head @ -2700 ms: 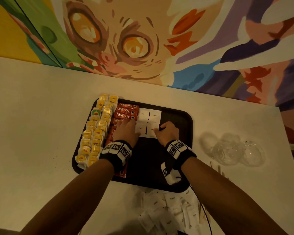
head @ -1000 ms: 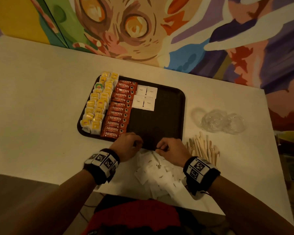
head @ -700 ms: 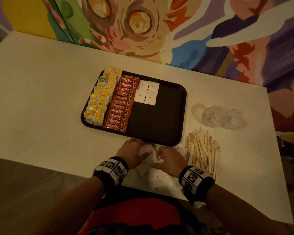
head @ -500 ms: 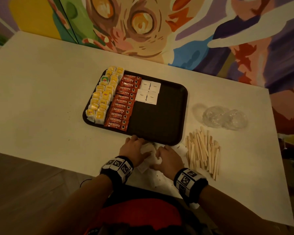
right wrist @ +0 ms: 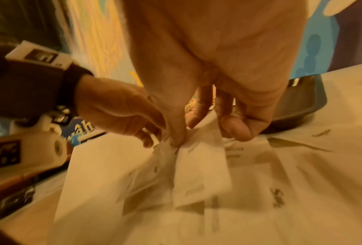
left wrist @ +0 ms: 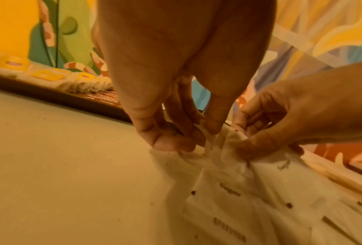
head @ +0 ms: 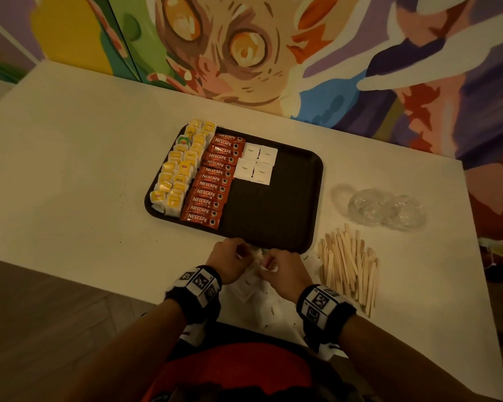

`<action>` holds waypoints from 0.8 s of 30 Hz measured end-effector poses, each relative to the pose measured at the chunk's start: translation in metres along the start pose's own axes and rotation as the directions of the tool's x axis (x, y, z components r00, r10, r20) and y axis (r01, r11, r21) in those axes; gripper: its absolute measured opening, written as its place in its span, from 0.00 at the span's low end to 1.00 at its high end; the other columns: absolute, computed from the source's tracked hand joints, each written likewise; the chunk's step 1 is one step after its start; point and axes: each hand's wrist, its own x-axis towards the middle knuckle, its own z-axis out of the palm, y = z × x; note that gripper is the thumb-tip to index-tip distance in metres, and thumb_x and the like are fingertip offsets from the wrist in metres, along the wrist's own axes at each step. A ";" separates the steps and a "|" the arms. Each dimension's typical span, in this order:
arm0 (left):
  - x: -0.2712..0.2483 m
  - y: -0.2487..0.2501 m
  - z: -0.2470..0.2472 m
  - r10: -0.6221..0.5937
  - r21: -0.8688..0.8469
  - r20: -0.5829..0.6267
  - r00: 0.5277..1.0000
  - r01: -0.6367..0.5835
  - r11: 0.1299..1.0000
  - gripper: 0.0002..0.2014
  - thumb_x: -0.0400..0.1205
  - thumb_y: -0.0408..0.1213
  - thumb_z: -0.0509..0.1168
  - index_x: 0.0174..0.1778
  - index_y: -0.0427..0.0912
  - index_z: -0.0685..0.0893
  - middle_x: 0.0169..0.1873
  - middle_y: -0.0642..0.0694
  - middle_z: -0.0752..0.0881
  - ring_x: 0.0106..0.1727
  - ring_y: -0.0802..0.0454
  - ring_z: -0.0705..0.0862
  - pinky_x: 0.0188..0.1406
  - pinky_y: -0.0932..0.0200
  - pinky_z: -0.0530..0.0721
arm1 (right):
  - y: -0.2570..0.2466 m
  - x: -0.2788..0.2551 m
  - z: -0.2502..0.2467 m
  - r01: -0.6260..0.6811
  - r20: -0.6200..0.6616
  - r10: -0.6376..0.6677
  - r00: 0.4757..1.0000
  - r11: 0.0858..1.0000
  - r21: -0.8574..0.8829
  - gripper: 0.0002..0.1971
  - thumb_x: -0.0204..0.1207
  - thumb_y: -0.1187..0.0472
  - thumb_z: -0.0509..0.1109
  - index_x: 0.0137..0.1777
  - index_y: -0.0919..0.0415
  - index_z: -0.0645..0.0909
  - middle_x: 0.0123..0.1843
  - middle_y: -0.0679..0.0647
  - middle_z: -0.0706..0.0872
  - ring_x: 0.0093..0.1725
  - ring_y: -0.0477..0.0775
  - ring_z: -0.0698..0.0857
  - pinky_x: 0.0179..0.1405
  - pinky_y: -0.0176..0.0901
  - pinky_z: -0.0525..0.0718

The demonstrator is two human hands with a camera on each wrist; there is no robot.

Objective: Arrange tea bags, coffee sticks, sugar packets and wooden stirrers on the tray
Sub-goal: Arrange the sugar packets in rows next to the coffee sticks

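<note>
coffee sticks (head: 208,185) — "NESCAFE CLASSIC" | sugar packets (head: 256,163) — "Sugar"

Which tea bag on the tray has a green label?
The green-labelled tea bag, third from the far end of the left column; every other tea bag's label is yellow.

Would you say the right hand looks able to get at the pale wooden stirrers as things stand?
Probably yes: the pale wooden stirrers lie uncovered beside the right hand, though it is pinching white sugar packets.

Head overhead — wrists close, facing inward
</note>
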 end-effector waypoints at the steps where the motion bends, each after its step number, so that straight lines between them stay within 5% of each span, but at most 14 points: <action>1: -0.001 -0.001 -0.003 0.011 -0.038 -0.008 1.000 -0.011 0.999 0.06 0.80 0.40 0.71 0.50 0.44 0.86 0.42 0.54 0.85 0.42 0.60 0.82 0.39 0.72 0.75 | 0.000 0.002 -0.002 0.004 0.002 -0.004 1.000 1.000 0.029 0.09 0.74 0.54 0.78 0.38 0.52 0.81 0.37 0.46 0.87 0.38 0.45 0.86 0.39 0.40 0.86; 3: 0.000 -0.004 -0.010 -0.003 -0.131 -0.037 0.999 -0.002 0.991 0.02 0.80 0.40 0.71 0.46 0.47 0.85 0.40 0.56 0.85 0.42 0.60 0.83 0.39 0.70 0.77 | -0.004 0.005 -0.006 0.009 0.012 -0.010 1.000 0.996 0.085 0.09 0.75 0.54 0.78 0.39 0.50 0.80 0.35 0.45 0.86 0.35 0.42 0.85 0.32 0.30 0.82; 8: 0.000 -0.006 -0.028 -0.114 -0.478 -0.099 0.988 0.053 0.877 0.03 0.79 0.32 0.71 0.42 0.42 0.83 0.41 0.42 0.89 0.41 0.47 0.90 0.42 0.50 0.91 | -0.008 0.015 -0.015 -0.030 0.016 0.026 1.000 0.964 0.263 0.06 0.76 0.57 0.77 0.50 0.51 0.83 0.43 0.45 0.86 0.42 0.41 0.86 0.36 0.28 0.82; 13: -0.004 -0.008 -0.045 -0.213 -0.717 -0.118 0.970 0.065 0.694 0.21 0.73 0.22 0.74 0.59 0.40 0.77 0.50 0.40 0.84 0.50 0.44 0.86 0.39 0.54 0.91 | -0.016 0.026 -0.017 -0.027 -0.017 0.037 0.999 0.905 0.424 0.08 0.79 0.59 0.73 0.57 0.54 0.84 0.54 0.49 0.86 0.49 0.52 0.89 0.44 0.50 0.92; 16: -0.003 -0.011 -0.049 -0.208 -0.796 -0.082 0.975 0.061 0.602 0.32 0.71 0.19 0.75 0.68 0.47 0.76 0.54 0.40 0.81 0.55 0.43 0.85 0.42 0.50 0.91 | -0.027 0.030 -0.021 -0.042 0.017 0.039 0.999 0.827 0.561 0.09 0.81 0.65 0.70 0.59 0.54 0.82 0.60 0.51 0.81 0.50 0.56 0.89 0.38 0.50 0.92; 20: -0.004 -0.008 -0.053 -0.177 -0.855 -0.041 0.983 0.058 0.516 0.21 0.72 0.20 0.73 0.60 0.41 0.85 0.58 0.35 0.82 0.58 0.38 0.85 0.45 0.50 0.90 | -0.036 0.036 -0.025 0.021 -0.022 -0.010 1.000 0.821 0.570 0.17 0.74 0.66 0.77 0.60 0.53 0.81 0.57 0.48 0.85 0.56 0.50 0.88 0.48 0.49 0.92; 24: -0.004 -0.003 -0.060 -0.218 -0.899 -0.013 0.976 0.084 0.430 0.14 0.75 0.21 0.71 0.56 0.35 0.84 0.54 0.35 0.87 0.54 0.39 0.88 0.45 0.50 0.89 | -0.043 0.038 -0.029 0.036 -0.035 -0.018 0.999 0.804 0.594 0.21 0.72 0.68 0.79 0.62 0.55 0.79 0.53 0.45 0.84 0.50 0.45 0.88 0.39 0.36 0.89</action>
